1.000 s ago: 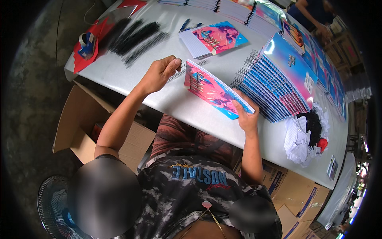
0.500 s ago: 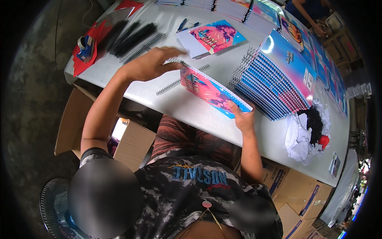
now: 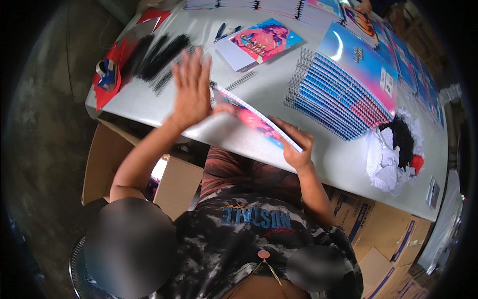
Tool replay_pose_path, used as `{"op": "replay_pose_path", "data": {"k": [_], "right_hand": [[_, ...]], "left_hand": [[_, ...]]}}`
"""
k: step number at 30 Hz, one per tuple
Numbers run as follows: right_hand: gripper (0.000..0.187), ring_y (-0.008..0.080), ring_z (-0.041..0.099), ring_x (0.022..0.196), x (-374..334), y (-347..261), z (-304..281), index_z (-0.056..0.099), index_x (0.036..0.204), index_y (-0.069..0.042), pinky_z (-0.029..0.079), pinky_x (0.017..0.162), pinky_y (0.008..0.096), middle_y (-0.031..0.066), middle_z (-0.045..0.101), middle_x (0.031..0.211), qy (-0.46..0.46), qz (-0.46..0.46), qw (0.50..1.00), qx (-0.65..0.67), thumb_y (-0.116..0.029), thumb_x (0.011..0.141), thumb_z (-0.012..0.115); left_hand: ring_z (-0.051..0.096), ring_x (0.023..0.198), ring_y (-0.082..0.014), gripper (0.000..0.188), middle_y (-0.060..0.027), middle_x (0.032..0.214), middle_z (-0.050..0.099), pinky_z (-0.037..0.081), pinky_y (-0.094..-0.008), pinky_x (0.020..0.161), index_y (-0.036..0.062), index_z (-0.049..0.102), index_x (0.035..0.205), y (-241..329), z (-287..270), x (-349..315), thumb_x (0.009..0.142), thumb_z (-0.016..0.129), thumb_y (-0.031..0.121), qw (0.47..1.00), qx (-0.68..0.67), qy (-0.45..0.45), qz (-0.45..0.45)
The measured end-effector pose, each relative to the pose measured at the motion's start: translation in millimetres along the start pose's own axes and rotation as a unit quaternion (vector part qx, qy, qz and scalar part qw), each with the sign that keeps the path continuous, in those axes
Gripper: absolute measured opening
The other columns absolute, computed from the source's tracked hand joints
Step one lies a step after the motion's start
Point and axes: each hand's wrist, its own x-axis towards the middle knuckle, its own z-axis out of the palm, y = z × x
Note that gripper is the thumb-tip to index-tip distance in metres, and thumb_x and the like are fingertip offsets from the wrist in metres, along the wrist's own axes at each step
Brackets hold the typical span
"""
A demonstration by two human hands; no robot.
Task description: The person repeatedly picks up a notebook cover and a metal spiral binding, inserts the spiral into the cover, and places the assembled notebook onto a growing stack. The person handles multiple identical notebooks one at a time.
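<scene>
A notebook (image 3: 256, 122) with a pink and blue illustrated cover is held up nearly edge-on over the front of the table. My right hand (image 3: 298, 144) grips its right end, thumb on one side and fingers on the other. Beside its left end is my left hand (image 3: 193, 94), open, fingers spread upward and blurred by motion; the thumb reaches across the cover. I cannot tell whether it touches the notebook. A bit of coil shows at that left end. Just behind lies a loose wire coil (image 3: 241, 80), partly hidden. Another notebook (image 3: 264, 41) rests farther back, its lined pages showing.
A tall stack of spiral notebooks (image 3: 343, 84) stands right, beside crumpled paper and black scraps (image 3: 386, 154). Black coils (image 3: 162, 57) and a tape dispenser (image 3: 106, 74) on red sheets lie left. More notebooks line the back. Cardboard boxes (image 3: 179, 182) sit below; another person's hand (image 3: 365, 7) shows at the back.
My left hand has turned upright and spread its fingers. The notebook has tilted from showing its cover to nearly edge-on, and my right fingers now show over its far side. The view has shifted slightly.
</scene>
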Motion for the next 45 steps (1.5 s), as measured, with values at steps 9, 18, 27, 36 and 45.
{"op": "replay_pose_path", "data": {"k": [9,18,27,36,45], "right_hand": [[0.033,0.0279,0.066,0.086,-4.4,-12.1,12.7,0.061,0.107,0.002,0.054,0.072,0.0311,0.0172,0.065,0.100,-0.020,-0.074,0.997,-0.002,0.002,0.074,0.060],[0.032,0.0280,0.066,0.085,-4.9,-18.0,18.8,0.061,0.107,0.003,0.054,0.072,0.0317,0.0182,0.065,0.100,-0.047,-0.077,0.996,-0.005,0.003,0.076,0.055],[0.034,0.0261,0.066,0.087,-7.8,-14.1,23.6,0.062,0.106,0.001,0.053,0.073,0.0310,0.0156,0.066,0.099,-0.019,-0.036,0.999,0.009,0.008,0.073,0.055],[0.024,0.0227,0.067,0.083,-6.4,-13.9,13.8,0.063,0.102,0.003,0.051,0.073,0.0292,0.0137,0.067,0.097,-0.005,0.059,0.997,0.047,0.004,0.078,0.059],[0.023,0.0221,0.067,0.083,-5.8,-13.7,12.1,0.062,0.103,0.004,0.051,0.074,0.0292,0.0139,0.067,0.097,-0.025,0.064,0.996,0.053,0.001,0.081,0.059]], "left_hand": [[-0.006,0.135,-0.0408,0.097,-0.0283,0.145,0.001,-0.015,-0.0538,0.103,-0.0047,0.019,0.139,-24.4,26.0,-28.3,0.081,0.022,0.073,0.990,-0.036,0.139,0.000],[-0.004,0.134,-0.0432,0.109,-0.0318,0.143,0.010,-0.008,-0.0548,0.104,-0.0141,0.015,0.135,-13.9,25.8,-43.0,0.077,0.019,0.078,0.987,-0.037,0.150,-0.048],[0.004,0.134,-0.0448,0.105,-0.0293,0.143,0.012,-0.004,-0.0555,0.105,-0.0106,0.016,0.136,-6.3,21.9,-43.0,0.077,0.031,0.075,0.989,-0.046,0.128,-0.049],[0.049,0.113,-0.0208,0.037,-0.0027,0.107,0.060,0.019,-0.0444,0.104,0.0117,0.059,0.114,-0.7,-40.5,-13.8,0.077,0.065,0.011,0.994,-0.047,-0.097,-0.003],[0.058,0.094,-0.0154,0.021,-0.0012,0.089,0.065,0.033,-0.0406,0.096,0.0117,0.066,0.095,-14.2,-60.0,16.4,0.075,0.067,0.017,0.979,-0.105,-0.163,0.058]]}}
